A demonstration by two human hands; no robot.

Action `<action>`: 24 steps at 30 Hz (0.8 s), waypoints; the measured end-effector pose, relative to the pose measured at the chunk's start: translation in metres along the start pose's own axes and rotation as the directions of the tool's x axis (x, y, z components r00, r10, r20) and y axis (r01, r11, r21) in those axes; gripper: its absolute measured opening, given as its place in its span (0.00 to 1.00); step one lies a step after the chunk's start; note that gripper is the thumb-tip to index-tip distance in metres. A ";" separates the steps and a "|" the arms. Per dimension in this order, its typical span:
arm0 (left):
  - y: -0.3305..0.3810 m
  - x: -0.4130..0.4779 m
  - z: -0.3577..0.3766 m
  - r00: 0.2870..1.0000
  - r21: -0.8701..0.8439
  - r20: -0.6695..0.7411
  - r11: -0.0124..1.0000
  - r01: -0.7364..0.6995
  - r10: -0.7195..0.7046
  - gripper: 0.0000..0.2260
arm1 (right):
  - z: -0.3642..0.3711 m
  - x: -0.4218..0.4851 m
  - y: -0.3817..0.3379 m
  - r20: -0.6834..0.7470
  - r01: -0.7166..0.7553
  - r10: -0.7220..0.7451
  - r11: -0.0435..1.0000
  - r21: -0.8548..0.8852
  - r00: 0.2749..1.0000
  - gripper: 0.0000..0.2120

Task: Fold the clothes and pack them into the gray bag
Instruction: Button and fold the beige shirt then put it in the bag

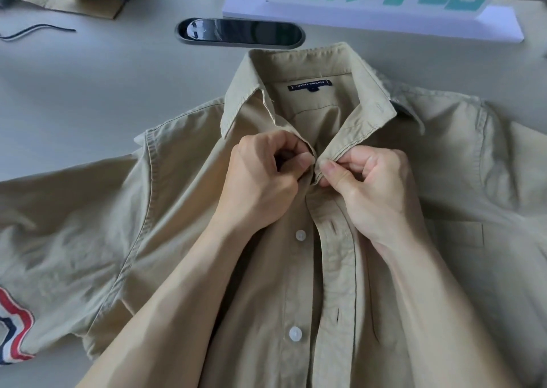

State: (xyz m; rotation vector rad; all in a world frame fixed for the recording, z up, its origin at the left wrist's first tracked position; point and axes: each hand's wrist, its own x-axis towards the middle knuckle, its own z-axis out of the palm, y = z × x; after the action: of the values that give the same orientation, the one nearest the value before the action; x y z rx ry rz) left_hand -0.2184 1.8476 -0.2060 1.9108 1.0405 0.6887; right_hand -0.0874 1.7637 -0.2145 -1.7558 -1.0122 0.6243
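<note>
The shirt (177, 210) lies spread on the desk (88, 92). The left hand (260, 183) and right hand (379, 195) pinch its collar (296, 62) ends together. If either pinch slips, the collar could spring open and skew the fold.

The shirt (183, 210) around the left hand (260, 180) is showing matt, creased woven cloth; buttons (300, 235) below it are gleaming like smooth plastic; the table (88, 92) beyond is looking smooth and matt.

Both hands, left (260, 180) and right (370, 189), pinch the beige shirt's (177, 225) collar ends together.
</note>
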 end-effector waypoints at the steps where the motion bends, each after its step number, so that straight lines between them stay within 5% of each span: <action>1: 0.000 0.000 0.000 1.000 -0.008 0.002 1.000 0.005 -0.005 0.05 | 0.000 0.000 -0.001 -0.006 0.006 -0.006 1.000 -0.007 1.000 0.07; 18: 0.001 -0.002 0.002 0.999 -0.038 0.030 0.999 0.015 -0.013 0.06 | -0.008 0.000 0.004 0.067 0.024 -0.031 0.993 0.113 0.997 0.04; 24: 0.004 -0.007 0.000 0.997 -0.100 0.065 0.994 0.035 -0.029 0.12 | -0.001 -0.005 0.002 -0.008 0.080 -0.081 0.995 -0.051 0.997 0.04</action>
State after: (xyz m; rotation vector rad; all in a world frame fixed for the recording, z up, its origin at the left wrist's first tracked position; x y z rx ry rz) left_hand -0.2204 1.8408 -0.2031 1.8138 0.9767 0.6461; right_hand -0.0883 1.7580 -0.2161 -1.7507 -1.0947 0.5428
